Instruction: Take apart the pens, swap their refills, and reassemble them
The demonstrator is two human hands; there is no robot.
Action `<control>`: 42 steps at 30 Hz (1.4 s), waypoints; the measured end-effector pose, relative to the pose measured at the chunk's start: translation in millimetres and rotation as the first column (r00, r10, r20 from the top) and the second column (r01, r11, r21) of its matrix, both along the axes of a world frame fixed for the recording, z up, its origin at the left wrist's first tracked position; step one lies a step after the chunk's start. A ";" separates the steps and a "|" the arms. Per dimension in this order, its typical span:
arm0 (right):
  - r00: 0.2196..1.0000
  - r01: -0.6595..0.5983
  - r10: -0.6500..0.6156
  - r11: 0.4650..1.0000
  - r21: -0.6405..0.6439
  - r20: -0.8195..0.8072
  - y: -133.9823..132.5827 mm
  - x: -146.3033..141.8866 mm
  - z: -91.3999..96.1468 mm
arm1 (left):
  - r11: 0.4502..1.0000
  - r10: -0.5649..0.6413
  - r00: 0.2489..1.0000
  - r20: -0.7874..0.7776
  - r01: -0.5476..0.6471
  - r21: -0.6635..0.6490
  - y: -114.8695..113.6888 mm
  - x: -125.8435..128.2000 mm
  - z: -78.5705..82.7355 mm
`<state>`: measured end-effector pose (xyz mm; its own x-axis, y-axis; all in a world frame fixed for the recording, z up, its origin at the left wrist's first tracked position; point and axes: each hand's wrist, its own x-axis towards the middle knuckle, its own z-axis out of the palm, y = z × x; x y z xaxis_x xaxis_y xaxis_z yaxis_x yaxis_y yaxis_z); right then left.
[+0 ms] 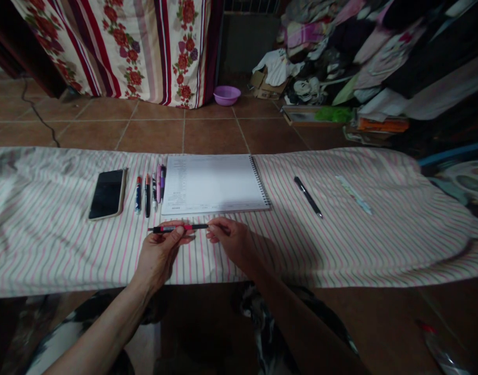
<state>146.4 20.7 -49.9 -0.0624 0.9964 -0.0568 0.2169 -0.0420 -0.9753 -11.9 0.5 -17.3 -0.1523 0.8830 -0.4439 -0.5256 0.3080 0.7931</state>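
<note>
A single head-worn camera supplied the view. It looked from above and behind the near edge of the cloth-covered desk [359,250], facing forward and tilted down. The left hand [166,245] and right hand [234,238] appeared at close range, just below the centre. The desk spanned the full width; beyond it, farther off, lay the tiled floor [160,135] and, upper left, a floral curtain [152,47].

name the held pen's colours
The pen is red and black, shown in the head view.
</note>
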 end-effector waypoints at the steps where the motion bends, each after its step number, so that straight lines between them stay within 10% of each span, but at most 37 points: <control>1: 1.000 0.003 -0.003 1.000 0.000 -0.006 -0.1 -0.2 0.4 | 1.000 -0.001 1.000 0.003 0.001 0.000 -0.2 -0.5 -0.2; 22: 0.999 -0.009 0.010 1.000 0.011 -0.036 -1.3 -0.8 -2.4 | 1.000 0.022 1.000 0.014 -0.022 0.003 0.4 -3.2 0.3; 42: 0.954 -0.128 0.079 0.979 0.157 0.290 -3.7 2.4 9.4 | 1.000 -0.016 1.000 -0.016 0.016 0.025 -4.2 -5.0 -3.3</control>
